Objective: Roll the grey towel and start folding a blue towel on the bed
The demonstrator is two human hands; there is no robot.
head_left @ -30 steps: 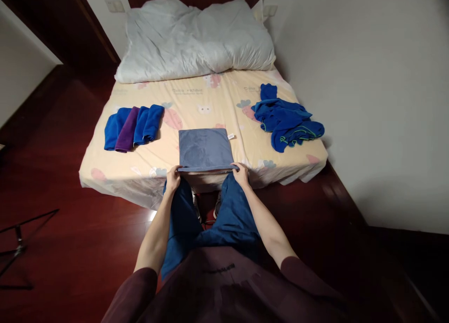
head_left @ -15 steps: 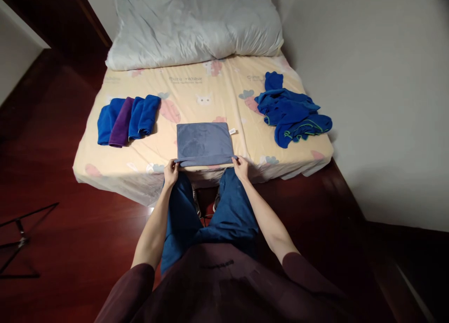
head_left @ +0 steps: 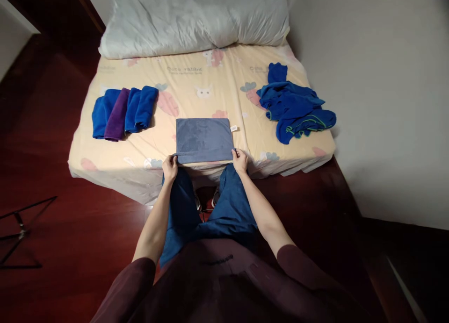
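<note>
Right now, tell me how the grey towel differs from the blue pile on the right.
The grey towel lies flat and folded into a neat rectangle; the blue pile is crumpled and loose. The grey towel sits at the bed's near edge with the left hand and right hand pinching its near corners; the blue pile lies untouched by the wall side. The grey towel is one piece; the pile seems several. Both rest on the yellow sheet.

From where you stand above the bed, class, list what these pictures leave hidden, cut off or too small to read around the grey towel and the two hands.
- Head view: fingertips of the left hand and right hand tuck under the grey towel edge.
- White tag: too small to read.
- Folded towels: overlap hides how many.
- Blue heap: crumpled, count unclear.
- Duvet: cut by top edge.
- Feet: hidden by the legs.
</note>
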